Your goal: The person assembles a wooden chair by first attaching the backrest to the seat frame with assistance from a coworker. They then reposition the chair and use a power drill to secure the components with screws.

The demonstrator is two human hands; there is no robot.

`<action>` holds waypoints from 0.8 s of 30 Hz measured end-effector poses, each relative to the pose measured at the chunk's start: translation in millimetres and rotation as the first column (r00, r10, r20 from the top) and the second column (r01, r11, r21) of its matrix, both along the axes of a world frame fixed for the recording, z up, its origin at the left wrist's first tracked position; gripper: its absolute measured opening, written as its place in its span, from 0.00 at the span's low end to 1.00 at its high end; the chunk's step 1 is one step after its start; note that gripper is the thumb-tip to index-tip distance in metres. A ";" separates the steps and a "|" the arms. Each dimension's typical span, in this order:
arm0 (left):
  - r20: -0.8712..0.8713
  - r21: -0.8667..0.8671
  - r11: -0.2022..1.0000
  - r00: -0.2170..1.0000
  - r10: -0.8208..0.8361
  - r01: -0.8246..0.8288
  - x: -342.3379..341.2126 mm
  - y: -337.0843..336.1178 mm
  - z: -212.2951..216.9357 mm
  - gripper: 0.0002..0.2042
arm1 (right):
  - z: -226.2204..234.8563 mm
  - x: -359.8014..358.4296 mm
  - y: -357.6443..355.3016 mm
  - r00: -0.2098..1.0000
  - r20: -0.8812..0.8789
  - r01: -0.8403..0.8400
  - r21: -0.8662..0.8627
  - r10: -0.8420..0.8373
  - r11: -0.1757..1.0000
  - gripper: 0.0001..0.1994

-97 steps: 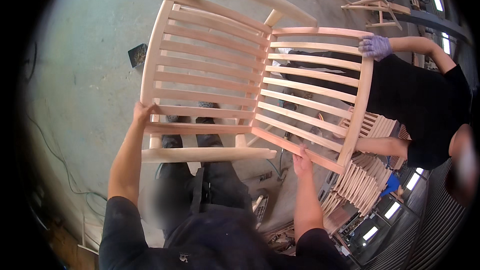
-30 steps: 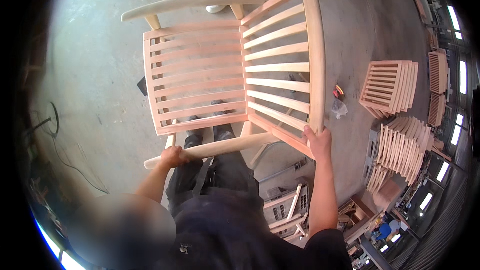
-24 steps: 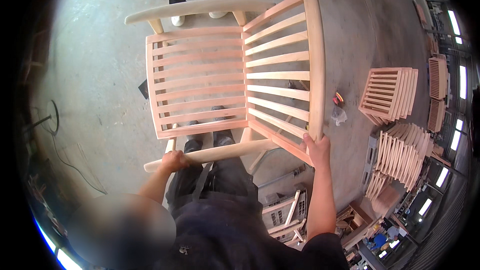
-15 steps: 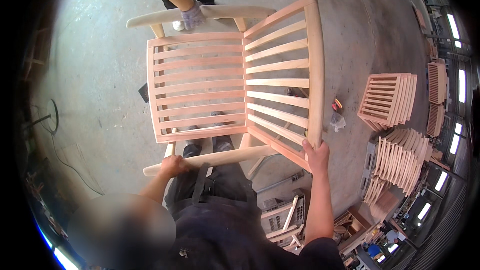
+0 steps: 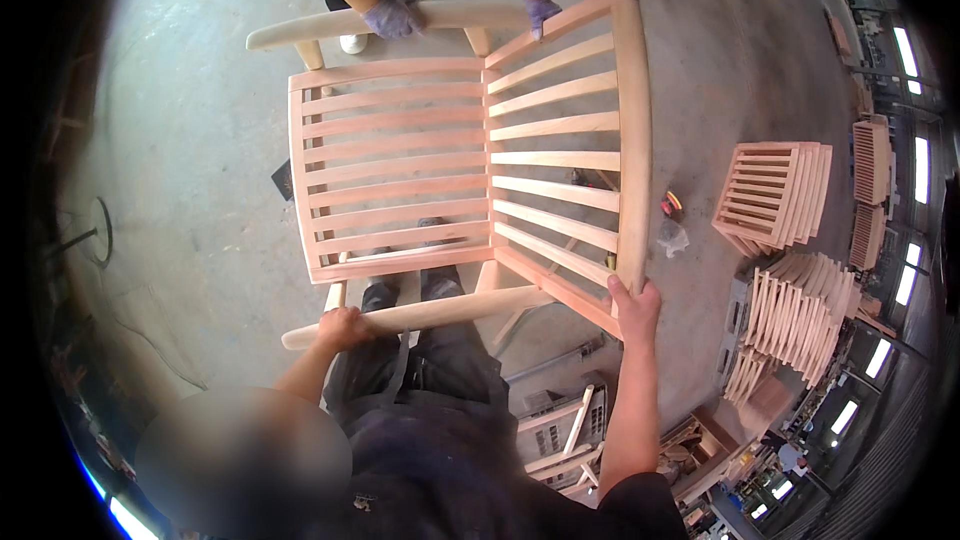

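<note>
A slatted wooden armchair point(image 5: 395, 153) stands in front of me, its seat at the left and its slatted back point(image 5: 556, 158) at the right. My left hand point(image 5: 345, 328) is wrapped over the near armrest point(image 5: 450, 313), toward its front end. With my right hand point(image 5: 634, 306) I grip the near end of the chair back's top rail, thumb on the upper face. Across from me, a co-worker's gloved hand point(image 5: 393, 16) rests on the far armrest point(image 5: 300, 30). The co-worker's other gloved hand point(image 5: 541, 14) touches the far side of the back frame.
Stacked slatted panels point(image 5: 772, 194) and a pile of curved wooden parts point(image 5: 800, 315) stand at the right. A clear plastic bag point(image 5: 672, 237) and a red-and-black item point(image 5: 671, 204) lie on the floor. Wooden frame pieces point(image 5: 575, 430) sit beside my right arm.
The co-worker's hand at the right has come down onto the chair's back frame, and the other has slid right along the armrest. The chair has shifted slightly; my hands keep their holds.
</note>
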State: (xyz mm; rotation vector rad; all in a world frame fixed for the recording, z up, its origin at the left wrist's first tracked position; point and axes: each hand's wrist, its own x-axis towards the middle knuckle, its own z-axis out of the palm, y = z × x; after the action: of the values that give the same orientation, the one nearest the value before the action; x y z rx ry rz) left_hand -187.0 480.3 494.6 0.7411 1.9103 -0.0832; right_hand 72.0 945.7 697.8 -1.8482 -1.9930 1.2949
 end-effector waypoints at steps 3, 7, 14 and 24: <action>0.021 0.026 1.000 1.000 0.002 -0.003 -1.0 -7.4 -1.9 0.30 | 2.5 -1.8 -3.8 1.000 0.001 0.027 -0.038 -0.027 0.999 0.17; 0.016 0.060 0.998 1.000 -0.004 0.003 0.8 -7.8 1.0 0.30 | 10.9 -8.9 -5.0 0.999 0.047 0.011 -0.003 -0.011 1.000 0.17; 0.012 0.088 0.996 1.000 -0.003 0.002 0.8 -11.2 0.6 0.29 | 3.5 -3.2 -8.1 1.000 0.018 0.002 -0.022 -0.001 1.000 0.18; 0.053 0.057 0.998 0.998 0.028 -0.031 -2.9 3.7 6.0 0.27 | -3.2 -2.6 -1.0 0.998 0.060 0.011 -0.063 -0.007 0.998 0.21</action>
State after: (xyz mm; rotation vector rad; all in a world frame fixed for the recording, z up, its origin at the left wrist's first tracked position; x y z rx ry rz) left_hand -189.9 484.0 500.7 0.7466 1.8796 0.0097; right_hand 69.4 944.6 694.7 -1.9441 -1.9929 1.3309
